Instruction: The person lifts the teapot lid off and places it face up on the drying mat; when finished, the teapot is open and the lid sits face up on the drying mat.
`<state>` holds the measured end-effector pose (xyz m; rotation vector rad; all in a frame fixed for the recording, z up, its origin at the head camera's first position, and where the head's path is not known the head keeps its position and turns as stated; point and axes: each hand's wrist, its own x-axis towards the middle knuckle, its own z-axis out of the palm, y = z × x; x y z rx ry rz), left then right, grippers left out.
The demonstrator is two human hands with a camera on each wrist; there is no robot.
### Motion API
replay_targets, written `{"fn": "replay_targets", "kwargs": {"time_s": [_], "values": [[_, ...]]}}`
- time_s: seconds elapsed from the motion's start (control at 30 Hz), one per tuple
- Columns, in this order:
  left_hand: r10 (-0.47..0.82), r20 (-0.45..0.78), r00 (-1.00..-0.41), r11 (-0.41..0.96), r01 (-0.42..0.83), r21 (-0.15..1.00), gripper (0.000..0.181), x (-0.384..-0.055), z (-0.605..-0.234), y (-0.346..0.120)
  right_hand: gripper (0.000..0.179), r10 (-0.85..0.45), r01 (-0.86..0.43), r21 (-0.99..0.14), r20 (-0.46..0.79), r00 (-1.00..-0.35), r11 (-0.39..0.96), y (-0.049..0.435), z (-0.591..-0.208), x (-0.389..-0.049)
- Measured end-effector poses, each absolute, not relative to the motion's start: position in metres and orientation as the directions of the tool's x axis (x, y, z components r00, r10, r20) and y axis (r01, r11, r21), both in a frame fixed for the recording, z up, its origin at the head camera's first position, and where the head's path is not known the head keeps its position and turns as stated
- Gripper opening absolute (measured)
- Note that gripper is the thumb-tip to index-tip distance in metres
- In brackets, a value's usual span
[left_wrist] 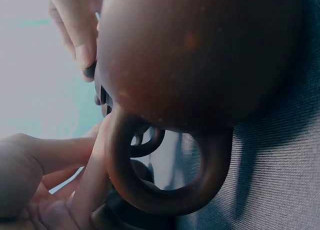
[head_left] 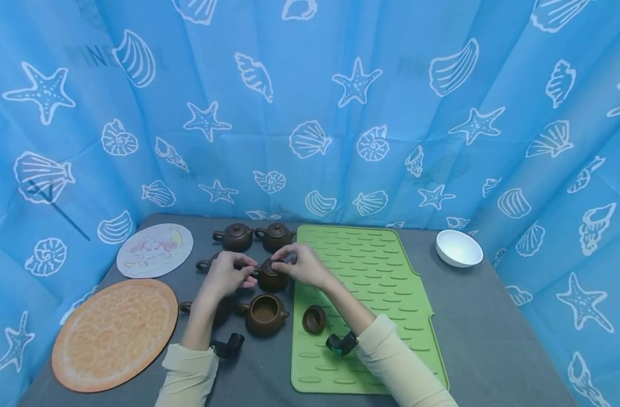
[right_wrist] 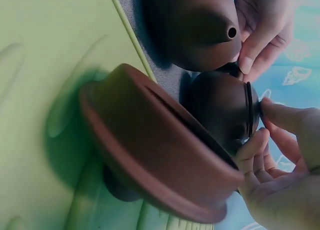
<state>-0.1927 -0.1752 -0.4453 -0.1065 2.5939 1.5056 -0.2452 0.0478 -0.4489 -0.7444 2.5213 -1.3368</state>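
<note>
A dark brown lidded teapot point(head_left: 273, 279) stands on the grey table at the mat's left edge. My left hand point(head_left: 229, 277) pinches its handle between thumb and fingers. From the other side my right hand point(head_left: 302, 265) pinches the knob of its lid; the lid sits on the pot in the right wrist view. Nearer to me stands an open teapot point(head_left: 265, 325), its inside showing and its ring handle point(left_wrist: 175, 200) large in the left wrist view. A loose teapot lid point(right_wrist: 155, 145) lies upside down on the green mat, knob under it.
Two lidded teapots, one at back left point(head_left: 237, 240) and another teapot point(head_left: 276, 237) beside it, stand behind my hands. My left arm partly covers further teapots. The ridged green mat point(head_left: 386, 339) lies right, a white bowl point(head_left: 459, 249) beyond. Two round mats, one orange point(head_left: 116, 333), lie left.
</note>
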Motion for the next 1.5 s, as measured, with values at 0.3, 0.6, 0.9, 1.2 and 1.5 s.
{"fn": "replay_targets", "kwargs": {"time_s": [0.3,0.6,0.9,1.2,1.5], "values": [[-0.001,-0.152,-0.988,0.492,-0.132,0.86,0.024,-0.191,-0.447,-0.175,0.016,-0.523,-0.363,-0.839,0.113,-0.845,0.406,0.052,-0.448,-0.237],[-0.008,-0.148,-0.989,0.494,-0.133,0.859,0.024,-0.19,-0.447,-0.174,0.018,-0.52,-0.335,-0.873,0.114,-0.847,0.354,0.069,-0.441,-0.222],[-0.006,-0.145,-0.989,0.498,-0.129,0.858,0.023,-0.19,-0.45,-0.175,0.029,-0.53,-0.29,-0.912,0.099,-0.842,0.291,0.104,-0.432,-0.204],[0.0,-0.119,-0.993,0.509,-0.102,0.855,0.022,-0.19,-0.451,-0.175,0.044,-0.595,-0.282,-0.93,0.091,-0.798,0.236,0.137,-0.429,-0.183],[-0.003,-0.136,-0.991,0.507,-0.119,0.854,0.023,-0.19,-0.45,-0.175,0.042,-0.632,-0.169,-0.978,0.055,-0.773,0.122,0.162,-0.431,-0.165]]}}
